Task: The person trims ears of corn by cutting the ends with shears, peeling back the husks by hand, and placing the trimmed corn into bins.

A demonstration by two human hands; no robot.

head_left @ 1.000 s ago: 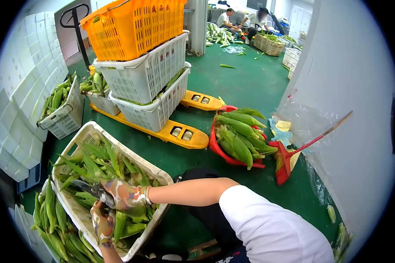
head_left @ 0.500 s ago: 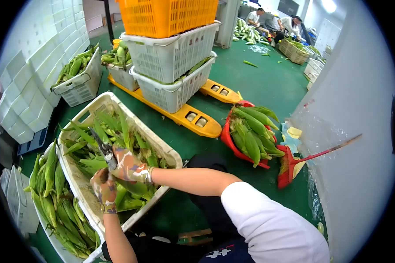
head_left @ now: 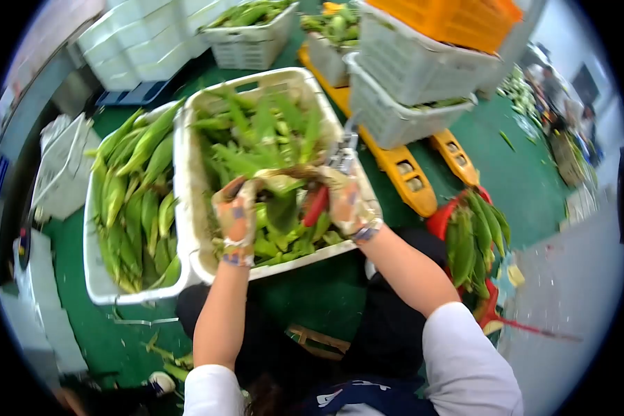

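Far-left crate: a white crate (head_left: 61, 170), near the left wall of the room, lying at an angle on the green floor (head_left: 69, 260).
Ear crate: a white plastic crate (head_left: 128, 299) filled with unhusked corn ears (head_left: 144, 208), mostly lengthwise; its right side adjoins the next crate.
Husk crate: a larger off-white crate (head_left: 291, 264) containing loose green husks and leaves (head_left: 263, 132).
Left hand: the left hand (head_left: 236, 216), in a patterned glove, is above the near left part of the husk crate; its fingers are closed on the left end of the leafy green piece.
Held piece: the leafy green piece (head_left: 282, 208), with a brownish upper edge, spans the space between the hands, above the husks; blur obscures its exact form.
Right hand: the right hand (head_left: 344, 201), similarly gloved, is clamped around the red-handled cutter (head_left: 316, 206), whose metal part projects upward; its fingers are also near the piece's right end. Whether they touch it cannot be told.
Crate stack: two white crates (head_left: 403, 118) beneath an orange crate (head_left: 451, 24), beside the yellow forks (head_left: 414, 197) of a pallet truck.
Red basin: a red basin (head_left: 438, 223) bearing further corn ears, with a red broom (head_left: 534, 328) just below.
Upper right: co-workers (head_left: 555, 90), blurred, beside a pale green heap (head_left: 518, 91).
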